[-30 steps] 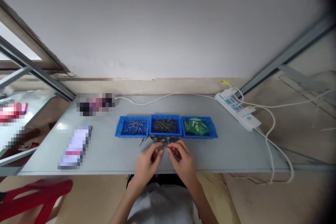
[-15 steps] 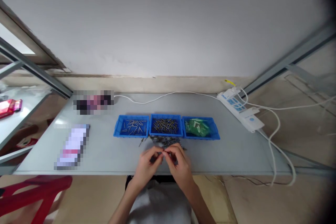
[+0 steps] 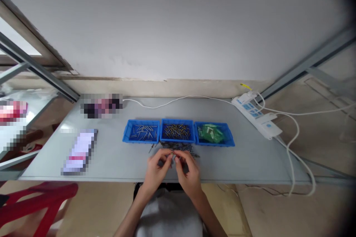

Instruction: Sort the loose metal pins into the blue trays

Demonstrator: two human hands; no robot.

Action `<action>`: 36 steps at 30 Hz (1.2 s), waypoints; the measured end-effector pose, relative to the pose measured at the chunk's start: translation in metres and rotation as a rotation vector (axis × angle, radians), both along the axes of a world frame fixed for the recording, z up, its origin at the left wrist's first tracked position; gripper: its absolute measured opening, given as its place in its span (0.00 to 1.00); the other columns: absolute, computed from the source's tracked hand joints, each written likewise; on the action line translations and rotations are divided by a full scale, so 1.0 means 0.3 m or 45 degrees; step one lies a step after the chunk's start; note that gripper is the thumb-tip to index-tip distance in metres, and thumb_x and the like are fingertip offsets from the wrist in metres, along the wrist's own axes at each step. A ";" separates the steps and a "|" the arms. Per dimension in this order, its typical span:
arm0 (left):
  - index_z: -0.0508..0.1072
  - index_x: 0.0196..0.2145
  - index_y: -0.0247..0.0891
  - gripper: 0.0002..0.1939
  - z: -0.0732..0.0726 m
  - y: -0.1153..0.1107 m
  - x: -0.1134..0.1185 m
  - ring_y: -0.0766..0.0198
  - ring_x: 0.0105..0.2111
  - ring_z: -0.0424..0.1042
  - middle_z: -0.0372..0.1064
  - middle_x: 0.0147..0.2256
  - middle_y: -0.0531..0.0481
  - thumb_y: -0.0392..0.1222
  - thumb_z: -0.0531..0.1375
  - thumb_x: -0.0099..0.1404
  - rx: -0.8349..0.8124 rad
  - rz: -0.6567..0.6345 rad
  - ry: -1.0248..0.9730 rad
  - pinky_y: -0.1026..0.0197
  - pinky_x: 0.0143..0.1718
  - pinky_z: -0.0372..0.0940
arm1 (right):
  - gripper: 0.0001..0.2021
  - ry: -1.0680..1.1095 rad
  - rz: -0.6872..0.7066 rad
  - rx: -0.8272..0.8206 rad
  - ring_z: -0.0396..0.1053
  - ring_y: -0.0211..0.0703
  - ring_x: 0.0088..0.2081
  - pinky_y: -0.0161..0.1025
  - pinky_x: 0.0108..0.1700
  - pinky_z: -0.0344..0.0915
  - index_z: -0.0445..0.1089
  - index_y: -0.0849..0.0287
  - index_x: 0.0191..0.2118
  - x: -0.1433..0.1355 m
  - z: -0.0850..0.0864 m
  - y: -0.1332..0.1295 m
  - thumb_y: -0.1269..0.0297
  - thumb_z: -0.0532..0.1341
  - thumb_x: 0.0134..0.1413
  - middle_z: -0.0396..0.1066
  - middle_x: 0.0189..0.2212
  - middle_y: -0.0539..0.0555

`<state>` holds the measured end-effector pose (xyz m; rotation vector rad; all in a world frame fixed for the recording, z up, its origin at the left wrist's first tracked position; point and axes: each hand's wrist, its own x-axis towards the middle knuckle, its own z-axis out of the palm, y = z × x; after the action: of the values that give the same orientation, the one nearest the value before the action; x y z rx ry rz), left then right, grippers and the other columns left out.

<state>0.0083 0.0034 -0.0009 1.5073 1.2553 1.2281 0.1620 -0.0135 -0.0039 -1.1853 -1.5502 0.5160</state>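
Observation:
My left hand [image 3: 155, 168] and my right hand [image 3: 190, 173] meet above the front of the table, fingertips pinched close together. A tiny piece with a brassy glint [image 3: 172, 154] shows between them; its kind is too small to make out. Just beyond my fingers lies a loose pile of thin metal pin-like pieces [image 3: 183, 147], partly hidden by my hands. Behind it stand three blue trays in a row. The left tray [image 3: 140, 142] holds scattered silver pins, the middle tray [image 3: 177, 141] a denser heap of darker, brassy pins, and the right tray [image 3: 216, 144] a green plastic bag.
A phone-like blurred object [image 3: 79, 152] lies on the table [image 3: 111, 163] at left, another blurred object [image 3: 101, 106] behind it. A white power strip [image 3: 257, 118] with cables occupies the right side. A red stool [image 3: 41, 203] stands below left.
The view has shifted slightly. My fingertips have parted a little, and a small glint now shows between them. The trays stay in place.

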 end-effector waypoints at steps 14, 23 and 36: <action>0.74 0.40 0.40 0.13 -0.005 -0.019 -0.012 0.66 0.23 0.74 0.82 0.33 0.48 0.53 0.64 0.75 -0.085 0.164 -0.134 0.65 0.28 0.71 | 0.19 -0.583 -0.104 0.033 0.77 0.54 0.54 0.50 0.54 0.78 0.74 0.53 0.65 0.000 0.031 0.118 0.67 0.56 0.76 0.78 0.53 0.61; 0.75 0.39 0.40 0.10 0.009 -0.011 -0.008 0.65 0.25 0.75 0.82 0.31 0.49 0.48 0.64 0.74 -0.080 0.078 -0.080 0.65 0.29 0.70 | 0.23 -0.492 -0.081 0.041 0.77 0.53 0.55 0.49 0.54 0.79 0.70 0.48 0.69 0.006 0.022 0.111 0.70 0.56 0.74 0.78 0.54 0.60; 0.82 0.44 0.41 0.10 -0.028 0.002 0.011 0.61 0.28 0.80 0.83 0.35 0.46 0.47 0.64 0.75 -0.087 -0.023 -0.021 0.61 0.33 0.75 | 0.18 -0.147 -0.015 -0.023 0.81 0.45 0.41 0.39 0.42 0.80 0.73 0.54 0.63 0.013 -0.005 -0.017 0.70 0.58 0.73 0.80 0.44 0.58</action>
<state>0.0117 0.0040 -0.0092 1.4536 1.2579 1.1722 0.1658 -0.0187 -0.0053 -1.2561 -1.6381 0.4615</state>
